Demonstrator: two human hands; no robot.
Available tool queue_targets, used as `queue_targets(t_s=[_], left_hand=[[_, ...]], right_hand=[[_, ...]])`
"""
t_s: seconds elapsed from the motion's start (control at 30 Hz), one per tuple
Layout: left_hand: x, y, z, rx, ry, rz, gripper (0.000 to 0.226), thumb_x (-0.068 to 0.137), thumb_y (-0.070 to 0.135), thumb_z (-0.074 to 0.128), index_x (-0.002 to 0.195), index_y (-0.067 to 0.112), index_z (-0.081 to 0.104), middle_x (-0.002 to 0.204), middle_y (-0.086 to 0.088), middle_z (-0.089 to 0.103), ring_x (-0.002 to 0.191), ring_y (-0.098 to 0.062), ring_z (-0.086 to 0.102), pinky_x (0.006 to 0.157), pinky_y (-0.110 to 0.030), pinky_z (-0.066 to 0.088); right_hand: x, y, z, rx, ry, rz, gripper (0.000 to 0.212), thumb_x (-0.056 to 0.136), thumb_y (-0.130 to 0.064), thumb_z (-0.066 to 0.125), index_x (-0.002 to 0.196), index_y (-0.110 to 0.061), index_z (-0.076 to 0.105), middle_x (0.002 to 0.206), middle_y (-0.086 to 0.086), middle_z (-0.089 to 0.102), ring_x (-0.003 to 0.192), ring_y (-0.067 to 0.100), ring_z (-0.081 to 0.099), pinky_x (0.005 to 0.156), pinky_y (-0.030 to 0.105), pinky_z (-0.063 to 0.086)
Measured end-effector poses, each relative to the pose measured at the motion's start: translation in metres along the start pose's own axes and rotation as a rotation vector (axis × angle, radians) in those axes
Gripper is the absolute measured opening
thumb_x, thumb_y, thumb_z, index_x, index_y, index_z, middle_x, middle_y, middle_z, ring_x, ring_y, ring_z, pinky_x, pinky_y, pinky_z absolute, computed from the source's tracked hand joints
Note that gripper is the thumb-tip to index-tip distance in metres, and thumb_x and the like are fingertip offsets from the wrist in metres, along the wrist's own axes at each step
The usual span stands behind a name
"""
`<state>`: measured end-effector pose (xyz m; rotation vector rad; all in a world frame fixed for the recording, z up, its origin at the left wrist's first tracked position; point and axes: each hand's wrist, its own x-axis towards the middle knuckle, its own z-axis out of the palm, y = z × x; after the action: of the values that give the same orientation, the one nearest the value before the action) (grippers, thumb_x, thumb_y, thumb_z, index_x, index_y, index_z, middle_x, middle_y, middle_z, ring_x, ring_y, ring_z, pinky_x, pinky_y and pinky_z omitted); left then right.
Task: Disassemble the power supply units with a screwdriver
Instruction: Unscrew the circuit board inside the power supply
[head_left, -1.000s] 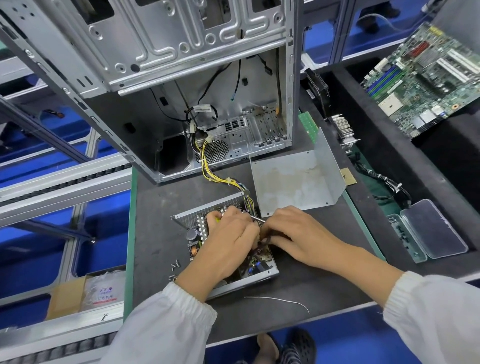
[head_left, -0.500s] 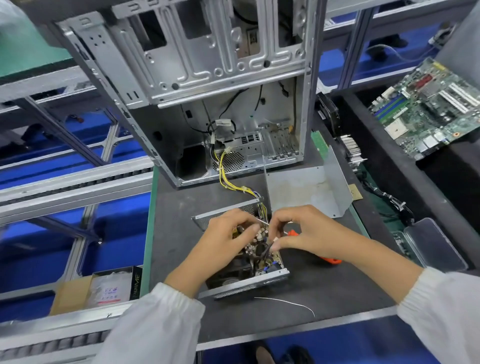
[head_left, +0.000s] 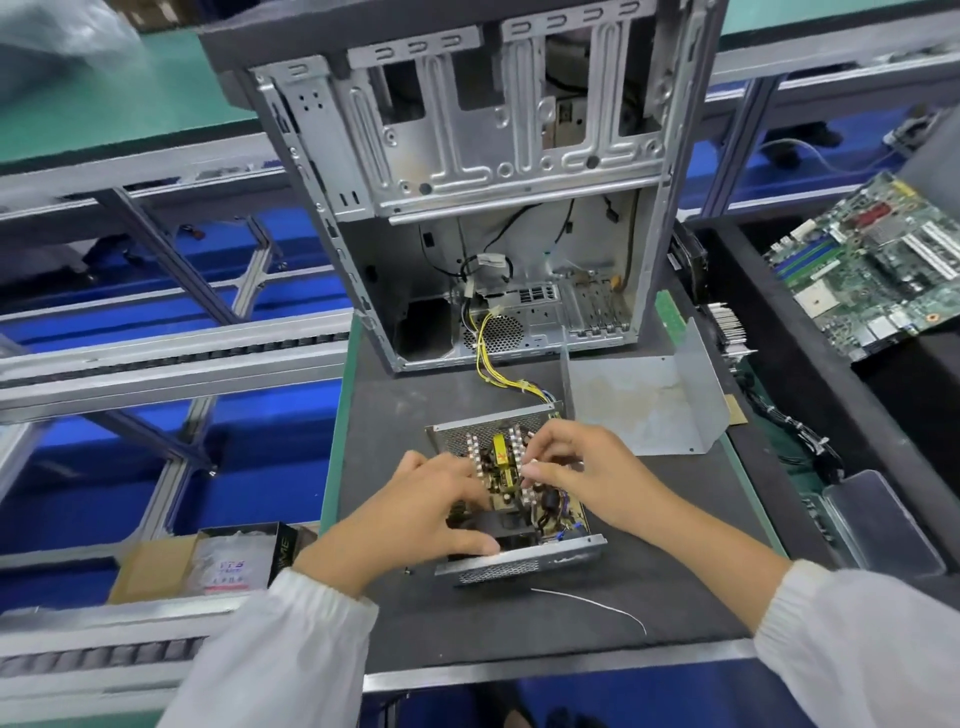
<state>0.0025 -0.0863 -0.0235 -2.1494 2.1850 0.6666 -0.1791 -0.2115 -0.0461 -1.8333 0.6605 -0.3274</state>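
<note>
The opened power supply unit (head_left: 514, 499) lies at the centre of the frame on the dark mat (head_left: 675, 545), its circuit board exposed. The left hand (head_left: 415, 514) grips its lower-left side, fingers curled onto the board and thumb by the front wall. The right hand (head_left: 587, 473) reaches in from the right, fingertips pinched together on the components. Yellow wires (head_left: 488, 358) run up into the empty computer case (head_left: 498, 171) above. A bent metal cover (head_left: 644, 405) sits just right.
</note>
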Motion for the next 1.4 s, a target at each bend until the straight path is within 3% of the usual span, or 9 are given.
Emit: queue_targets(t_s=[0.27, 0.4, 0.5, 0.63, 0.8, 1.07, 1.23, 1.33, 1.4], left_hand=[[-0.014, -0.003, -0.030, -0.594, 0.328, -0.089, 0.009, 0.088, 0.031, 0.069, 0.092, 0.022, 0.068, 0.086, 0.006, 0.070, 0.083, -0.010, 0.064, 0.078, -0.031, 0.050], [-0.002, 0.005, -0.046, -0.777, 0.549, -0.154, 0.009, 0.090, 0.029, 0.066, 0.089, 0.022, 0.072, 0.083, 0.003, 0.074, 0.080, -0.010, 0.067, 0.078, -0.031, 0.053], [0.014, 0.021, -0.049, -0.827, 0.608, -0.175, 0.017, 0.093, 0.032, 0.061, 0.084, 0.025, 0.073, 0.077, 0.008, 0.072, 0.074, -0.005, 0.063, 0.073, -0.027, 0.049], [0.035, 0.036, -0.037, -0.946, 0.590, -0.226, 0.032, 0.097, 0.044, 0.050, 0.110, 0.020, 0.067, 0.099, 0.004, 0.071, 0.094, -0.011, 0.066, 0.083, -0.028, 0.050], [0.040, 0.020, -0.011, -0.519, 0.521, -0.236, 0.040, 0.096, 0.037, 0.056, 0.133, 0.022, 0.050, 0.125, 0.007, 0.052, 0.118, -0.006, 0.048, 0.099, -0.025, 0.039], [0.040, 0.010, 0.014, -0.247, 0.336, -0.308, 0.052, 0.096, 0.043, 0.053, 0.143, 0.029, 0.037, 0.148, 0.007, 0.029, 0.142, -0.013, 0.014, 0.119, -0.047, 0.006], [0.042, 0.010, 0.017, -0.250, 0.379, -0.289, 0.048, 0.097, 0.039, 0.053, 0.142, 0.030, 0.038, 0.145, 0.010, 0.033, 0.141, -0.011, 0.018, 0.120, -0.045, 0.001], [0.040, 0.009, 0.022, -0.277, 0.371, -0.283, 0.048, 0.097, 0.038, 0.053, 0.142, 0.031, 0.037, 0.146, 0.012, 0.034, 0.142, -0.010, 0.019, 0.119, -0.045, -0.004], [0.040, 0.007, 0.024, -0.300, 0.380, -0.285, 0.049, 0.097, 0.037, 0.053, 0.142, 0.032, 0.037, 0.145, 0.013, 0.036, 0.141, -0.009, 0.021, 0.118, -0.045, -0.006]], right_hand=[[0.001, -0.028, -0.004, 0.336, 0.076, -0.032, 0.011, 0.099, -0.027, 0.047, 0.098, -0.016, 0.050, 0.099, -0.005, 0.074, 0.101, 0.012, 0.067, 0.091, 0.035, 0.051], [0.000, -0.048, -0.010, 0.421, 0.048, -0.068, 0.038, 0.089, -0.043, 0.055, 0.125, -0.033, 0.044, 0.112, -0.012, 0.068, 0.103, 0.007, 0.066, 0.083, 0.023, 0.054], [0.000, -0.049, -0.013, 0.272, 0.042, -0.054, 0.061, 0.088, -0.024, 0.068, 0.137, -0.037, 0.033, 0.113, -0.015, 0.063, 0.097, 0.003, 0.067, 0.079, 0.020, 0.054], [0.010, -0.029, -0.042, 0.340, 0.266, 0.076, 0.049, 0.087, -0.018, 0.068, 0.132, -0.022, 0.048, 0.111, 0.001, 0.067, 0.093, 0.008, 0.067, 0.073, 0.021, 0.052], [0.028, 0.021, -0.097, 0.173, 0.638, 0.350, 0.044, 0.096, -0.018, 0.057, 0.137, -0.006, 0.045, 0.130, 0.015, 0.056, 0.119, 0.031, 0.053, 0.100, 0.046, 0.044], [0.051, 0.051, -0.075, -0.293, 0.526, 0.487, 0.017, 0.101, -0.017, 0.044, 0.095, -0.002, 0.043, 0.087, 0.012, 0.052, 0.086, 0.031, 0.051, 0.064, 0.034, 0.030], [0.057, 0.055, -0.064, -0.506, 0.472, 0.630, 0.050, 0.104, -0.023, 0.033, 0.135, 0.016, 0.029, 0.136, 0.028, 0.042, 0.121, 0.035, 0.045, 0.092, 0.034, 0.035], [0.047, 0.046, -0.063, -0.626, 0.496, 0.392, 0.064, 0.102, -0.022, 0.040, 0.146, 0.014, 0.009, 0.153, 0.026, 0.017, 0.141, 0.034, 0.020, 0.114, 0.036, 0.019], [0.039, 0.039, -0.061, -0.626, 0.554, 0.080, 0.045, 0.100, -0.021, 0.044, 0.137, 0.005, 0.041, 0.140, 0.018, 0.041, 0.131, 0.027, 0.038, 0.108, 0.039, 0.033]])
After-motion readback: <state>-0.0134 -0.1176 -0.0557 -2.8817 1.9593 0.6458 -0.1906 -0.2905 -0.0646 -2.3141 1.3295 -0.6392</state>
